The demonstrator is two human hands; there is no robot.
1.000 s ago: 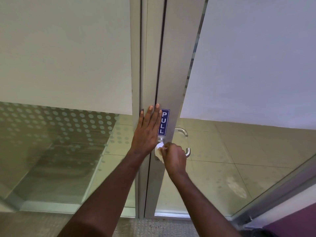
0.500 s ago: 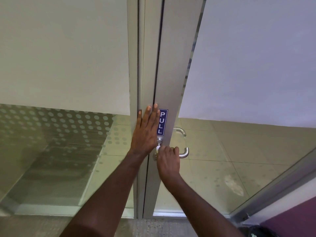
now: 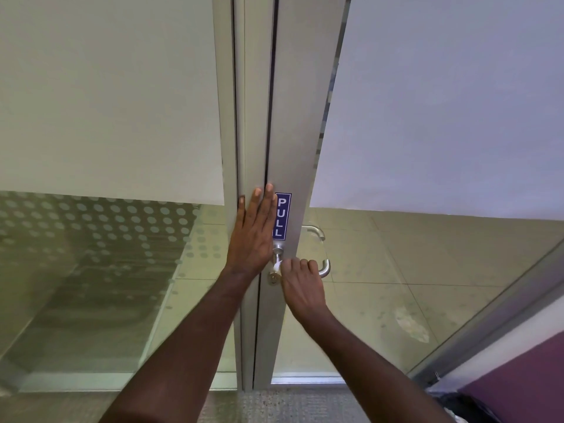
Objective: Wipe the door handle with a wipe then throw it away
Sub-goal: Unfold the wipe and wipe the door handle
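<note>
Left hand (image 3: 254,232) flat, open on grey metal door frame (image 3: 300,132); right hand (image 3: 302,285) grips white wipe (image 3: 277,265) around silver lever door handle (image 3: 324,270)

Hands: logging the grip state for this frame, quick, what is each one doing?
Left hand: open, flat against the door frame.
Right hand: closed around the door handle, white wipe under the fingers.

I see the door frame (image 3: 300,148) carrying everything: the blue PULL sign (image 3: 282,216) stuck on it, the door handle (image 3: 322,264) just below the sign, keyhole (image 3: 272,278) lower.
</note>
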